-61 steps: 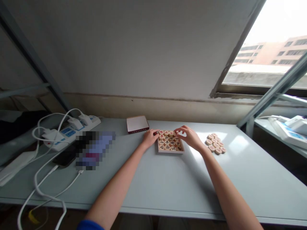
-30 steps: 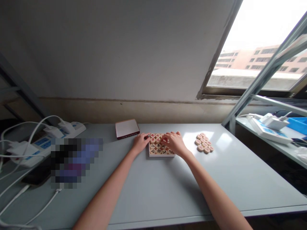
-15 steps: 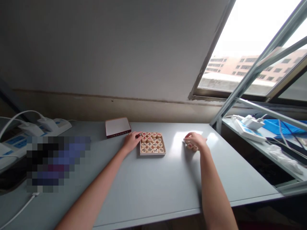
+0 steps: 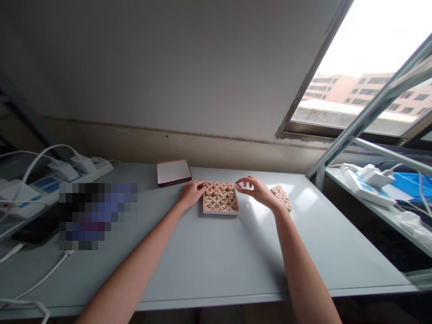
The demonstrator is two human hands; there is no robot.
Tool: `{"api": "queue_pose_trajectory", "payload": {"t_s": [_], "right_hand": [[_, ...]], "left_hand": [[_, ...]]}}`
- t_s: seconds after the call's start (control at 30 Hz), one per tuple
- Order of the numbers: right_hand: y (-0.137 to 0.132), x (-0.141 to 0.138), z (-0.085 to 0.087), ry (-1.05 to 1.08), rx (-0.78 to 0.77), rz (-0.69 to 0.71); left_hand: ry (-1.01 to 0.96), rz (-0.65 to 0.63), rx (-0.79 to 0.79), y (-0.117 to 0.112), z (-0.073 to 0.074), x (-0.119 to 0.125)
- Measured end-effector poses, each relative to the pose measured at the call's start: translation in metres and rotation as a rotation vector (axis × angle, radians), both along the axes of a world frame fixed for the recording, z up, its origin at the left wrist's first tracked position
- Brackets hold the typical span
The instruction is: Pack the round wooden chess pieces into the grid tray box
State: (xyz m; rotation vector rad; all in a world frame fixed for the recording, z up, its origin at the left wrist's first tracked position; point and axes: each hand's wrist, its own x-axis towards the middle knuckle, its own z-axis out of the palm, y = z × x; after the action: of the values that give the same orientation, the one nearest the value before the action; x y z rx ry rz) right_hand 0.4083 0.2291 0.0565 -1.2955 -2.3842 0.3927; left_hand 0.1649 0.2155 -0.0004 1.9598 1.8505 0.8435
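grey table point(image 4: 202, 256), left hand point(image 4: 192, 193) at xiangqi tray point(image 4: 221, 213), right hand point(image 4: 254, 190) raised

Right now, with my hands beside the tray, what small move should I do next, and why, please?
Probably reach your right hand to the loose Chinese chess pieces and pick one up, if its fingers hold nothing; I cannot tell. Those pieces lie outside the wooden tray, close to that hand, while your left hand rests at the tray's edge.
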Motion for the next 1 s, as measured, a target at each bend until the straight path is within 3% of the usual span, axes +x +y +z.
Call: {"api": "queue_pose_trajectory", "payload": {"t_s": [0.07, 0.2, 0.5, 0.63, 0.87, 1.0], "right_hand": [[-0.003, -0.021, -0.003, -0.034, 0.058, 0.078], [-0.008, -0.043, -0.01, -0.16, 0.103, 0.077], [-0.01, -0.041, -0.005, -0.129, 0.066, 0.036], [-0.007, -0.015, 0.001, -0.154, 0.016, -0.025], [-0.023, 0.068, -0.001, -0.41, -0.062, -0.377], [-0.03, 0.08, -0.008, -0.301, -0.085, -0.403]], "left_hand": [[0.004, -0.003, -0.004, 0.0, 0.0, 0.0], [0.009, 0.001, -0.014, 0.001, -0.001, 0.0], [0.037, -0.001, -0.017, 0.001, -0.001, -0.001], [0.027, 0.005, -0.016, 0.001, -0.001, -0.001], [-0.011, 0.01, -0.014, 0.001, 0.0, 0.0], [-0.009, 0.022, 0.006, 0.0, 0.0, 0.001]]}}
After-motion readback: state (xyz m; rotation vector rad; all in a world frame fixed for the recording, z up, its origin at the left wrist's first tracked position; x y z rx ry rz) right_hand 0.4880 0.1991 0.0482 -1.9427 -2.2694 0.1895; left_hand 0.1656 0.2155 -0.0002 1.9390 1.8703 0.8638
